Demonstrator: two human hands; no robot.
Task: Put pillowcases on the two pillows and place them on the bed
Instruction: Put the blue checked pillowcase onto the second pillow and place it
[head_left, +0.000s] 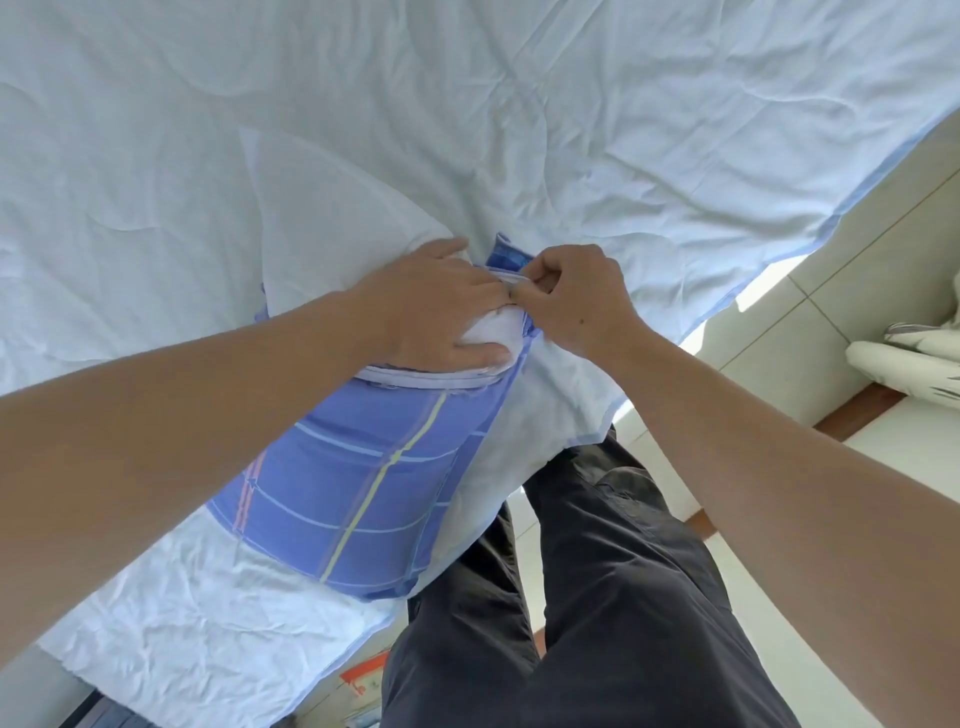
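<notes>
Right hand (574, 299) grip: fingers curled tight, pinching the pale hem of the pillowcase (358, 483) at its open end. Looks like a zipper edge but too small to tell. Left hand (431, 312) just beside that grip, touching it at the fingertips: fingers fairly straight, palm down, pressing the white pillow (491, 330) stuffing into the opening; thumb lies along the hem on the near side. It presses and does not clasp anything.

Just under both hands: the open mouth of the case, a white corner of pillow bulging out between left thumb and right knuckles. A small flap of blue case fabric sticks up just beyond the grip.

Toward the person from the grip: the rest of the case, blue plaid with pale and yellow lines, filled and rounded, lying on the bed's near edge.

Left of and beyond the left hand: a second pillow (332, 208), white, uncovered, flat on the bed (623, 104), its corner touching the left hand's fingers.

All around: wrinkled pale-blue sheet covering the bed.

Below the grip, off the bed: dark trousers (597, 597), pale tiled floor (810, 317). Far right: a white patterned object (914, 358), unclear what.
</notes>
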